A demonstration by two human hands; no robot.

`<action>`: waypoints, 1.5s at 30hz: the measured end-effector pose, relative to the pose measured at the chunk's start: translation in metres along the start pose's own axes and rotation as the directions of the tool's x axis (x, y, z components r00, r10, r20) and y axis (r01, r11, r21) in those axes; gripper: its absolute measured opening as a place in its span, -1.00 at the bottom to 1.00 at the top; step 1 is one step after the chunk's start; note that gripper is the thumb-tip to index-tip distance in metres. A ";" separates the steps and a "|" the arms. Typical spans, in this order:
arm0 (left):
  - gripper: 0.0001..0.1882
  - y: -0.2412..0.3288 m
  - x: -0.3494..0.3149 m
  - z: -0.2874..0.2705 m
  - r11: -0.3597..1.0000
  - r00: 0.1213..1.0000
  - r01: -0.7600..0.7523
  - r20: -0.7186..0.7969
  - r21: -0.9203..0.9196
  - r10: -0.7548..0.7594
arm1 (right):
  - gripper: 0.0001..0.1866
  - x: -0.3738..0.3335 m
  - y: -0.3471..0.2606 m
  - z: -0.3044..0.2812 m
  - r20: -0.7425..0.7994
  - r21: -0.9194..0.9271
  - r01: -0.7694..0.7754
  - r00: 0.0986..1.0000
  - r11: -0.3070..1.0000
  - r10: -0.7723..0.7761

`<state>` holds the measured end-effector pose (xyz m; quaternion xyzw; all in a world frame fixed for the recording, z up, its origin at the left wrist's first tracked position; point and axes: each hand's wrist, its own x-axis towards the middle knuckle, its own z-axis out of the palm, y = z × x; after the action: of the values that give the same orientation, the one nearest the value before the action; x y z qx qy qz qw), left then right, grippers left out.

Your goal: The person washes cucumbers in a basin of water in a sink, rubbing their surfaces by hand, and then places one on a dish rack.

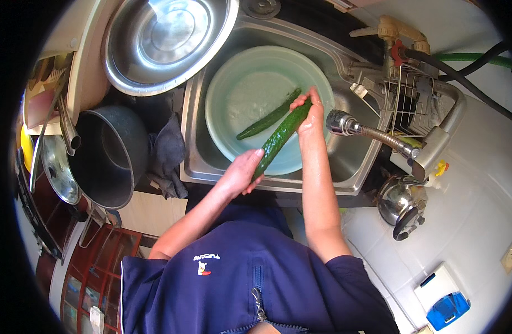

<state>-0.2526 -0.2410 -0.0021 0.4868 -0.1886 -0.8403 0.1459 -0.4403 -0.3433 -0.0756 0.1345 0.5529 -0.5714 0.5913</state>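
A long green cucumber (280, 139) slants between my two hands above a pale green basin (217, 100). My left hand (245, 173) wraps round its lower end, and my right hand (311, 114) grips the upper end; both are closed on it. The cucumber's skin looks wet and shiny. Inside the basin a second, thinner cucumber (267, 122) lies in water, just left of the held one. The basin stands in a steel sink (356, 153). Parts of both hands' fingers are hidden behind the held cucumber.
A flexible faucet spout (345, 123) hangs close to my right wrist. Left of the sink are a large steel bowl (172, 39), a dark pot (108, 156) and a grey cloth (168, 156). On the right stand a wire rack (410, 103) and a steel kettle (400, 203).
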 end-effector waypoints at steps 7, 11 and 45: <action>-0.50 -0.005 0.030 0.000 0.995 0.978 -0.050 -0.207 -0.084 0.032 | -0.81 -0.078 0.072 0.007 0.036 -0.433 0.055 0.998 0.900 -0.043; -0.56 -0.039 0.041 -0.005 0.959 0.937 -0.216 -0.237 0.183 0.257 | -0.76 -0.061 0.074 0.003 0.008 -0.444 0.033 0.999 0.896 -0.033; -0.55 -0.025 -0.004 -0.036 0.964 0.986 -0.102 -0.106 0.245 0.131 | -0.73 -0.028 -0.010 0.006 0.496 -0.072 0.169 0.861 0.983 -0.112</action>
<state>-0.2208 -0.2233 -0.0273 0.5389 -0.3075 -0.7704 0.1467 -0.4386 -0.3361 -0.0459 -0.0888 0.4248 -0.5961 0.6755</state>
